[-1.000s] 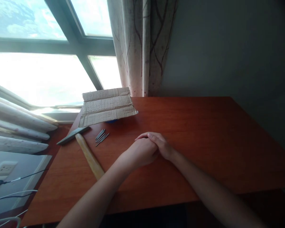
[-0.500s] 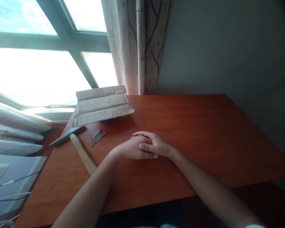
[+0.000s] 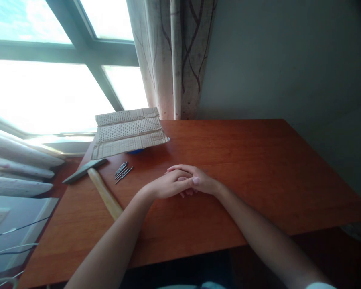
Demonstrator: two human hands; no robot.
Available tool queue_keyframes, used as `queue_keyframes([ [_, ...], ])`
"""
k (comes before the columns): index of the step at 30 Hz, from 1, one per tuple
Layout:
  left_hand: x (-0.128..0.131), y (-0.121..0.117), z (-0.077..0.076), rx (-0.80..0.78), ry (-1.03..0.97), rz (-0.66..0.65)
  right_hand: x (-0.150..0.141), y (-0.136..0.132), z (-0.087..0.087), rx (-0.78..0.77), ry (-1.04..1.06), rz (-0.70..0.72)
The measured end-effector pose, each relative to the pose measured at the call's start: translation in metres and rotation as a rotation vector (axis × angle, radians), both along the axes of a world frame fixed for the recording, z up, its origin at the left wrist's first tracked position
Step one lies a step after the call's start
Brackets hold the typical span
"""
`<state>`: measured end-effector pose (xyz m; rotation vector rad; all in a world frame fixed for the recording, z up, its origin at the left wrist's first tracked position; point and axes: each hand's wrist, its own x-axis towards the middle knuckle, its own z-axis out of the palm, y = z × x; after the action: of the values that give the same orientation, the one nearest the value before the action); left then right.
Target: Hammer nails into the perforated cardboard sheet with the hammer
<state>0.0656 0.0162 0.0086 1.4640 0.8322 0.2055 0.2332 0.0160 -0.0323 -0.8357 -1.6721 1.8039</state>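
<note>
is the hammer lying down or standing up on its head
Lying down: the hammer's wooden handle stretches along the tabletop from its metal head toward the left forearm, which hides the far end.

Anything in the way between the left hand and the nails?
Nothing visible: only tabletop shows between the left hand and the nails. The hammer lies beside the nails, off that line. The left hand is clasped with the right hand, though.
</note>
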Motion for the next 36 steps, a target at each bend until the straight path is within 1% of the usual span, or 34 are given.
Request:
queue_keyframes([
  [3,0.003,-0.001,-0.001,-0.004,0.014,0.043,0.000,0.000,0.000,0.022,-0.013,-0.022],
  [7,0.004,-0.001,-0.001,-0.009,0.023,0.056,0.000,0.000,-0.003,0.019,0.012,-0.009],
  [12,0.004,-0.001,-0.003,-0.015,0.015,0.060,0.000,-0.001,-0.008,0.036,0.025,0.001],
  [18,0.004,0.000,-0.004,-0.020,0.035,0.038,0.000,0.000,-0.007,0.045,0.022,0.000],
  [29,0.004,0.000,-0.005,-0.025,0.043,0.033,0.001,-0.001,-0.008,0.040,0.009,0.014],
  [36,0.004,-0.001,-0.004,-0.038,0.051,0.041,0.001,-0.001,-0.010,0.032,0.042,0.012],
])
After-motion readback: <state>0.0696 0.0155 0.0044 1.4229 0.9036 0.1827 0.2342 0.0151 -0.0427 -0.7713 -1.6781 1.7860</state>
